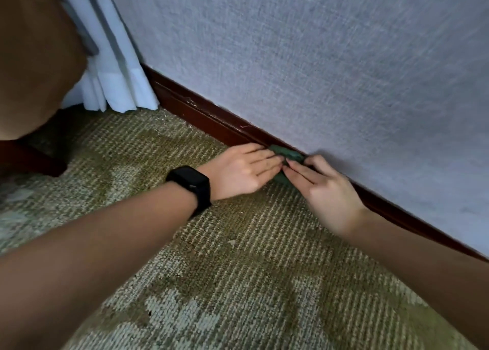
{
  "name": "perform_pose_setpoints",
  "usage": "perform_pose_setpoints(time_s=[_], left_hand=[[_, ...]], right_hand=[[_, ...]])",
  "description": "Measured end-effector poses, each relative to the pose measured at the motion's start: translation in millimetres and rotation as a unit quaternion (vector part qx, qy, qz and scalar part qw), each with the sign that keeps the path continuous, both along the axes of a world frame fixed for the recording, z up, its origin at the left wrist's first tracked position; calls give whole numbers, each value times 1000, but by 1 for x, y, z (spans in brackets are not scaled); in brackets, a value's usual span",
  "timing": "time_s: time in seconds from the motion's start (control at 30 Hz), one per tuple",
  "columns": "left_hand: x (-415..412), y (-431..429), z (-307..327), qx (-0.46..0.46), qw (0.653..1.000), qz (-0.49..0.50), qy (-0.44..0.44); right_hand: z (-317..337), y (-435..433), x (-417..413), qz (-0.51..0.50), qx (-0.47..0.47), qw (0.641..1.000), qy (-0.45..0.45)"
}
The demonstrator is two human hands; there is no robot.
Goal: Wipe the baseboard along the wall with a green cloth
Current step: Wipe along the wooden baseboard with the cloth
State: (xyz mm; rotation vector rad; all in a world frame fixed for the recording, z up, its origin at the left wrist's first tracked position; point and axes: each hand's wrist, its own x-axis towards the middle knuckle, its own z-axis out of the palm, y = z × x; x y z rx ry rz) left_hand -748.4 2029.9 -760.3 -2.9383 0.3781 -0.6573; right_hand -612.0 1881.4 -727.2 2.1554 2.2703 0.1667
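Note:
A dark red-brown baseboard (211, 117) runs diagonally along the foot of the grey textured wall, from upper left to lower right. A small bunched green cloth (287, 154) lies against the baseboard at the carpet line, mostly covered by fingers. My left hand (243, 171), with a black watch on its wrist, presses on the cloth's left side. My right hand (328, 191) holds the cloth's right side, with fingertips meeting those of the left hand. Both hands grip the cloth together.
A white curtain (113, 66) hangs to the floor at the upper left, where the baseboard begins. A brown upholstered seat (34, 58) with a dark wooden leg (31, 159) stands at far left. Patterned green-beige carpet (238, 283) covers the floor.

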Motion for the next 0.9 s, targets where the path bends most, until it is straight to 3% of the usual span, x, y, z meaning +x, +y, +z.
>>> perform_pose_setpoints(time_s=[0.27,0.43,0.9], left_hand=[[-49,74,22,31,992,83,90],[-75,110,27,43,981,145,120],[-73,77,14,3,962,252,110]], right_hand=[[6,92,-41,-7,-66,998,24],[8,143,-67,-7,-57,998,27],[5,124,-64,4,-45,999,18]])
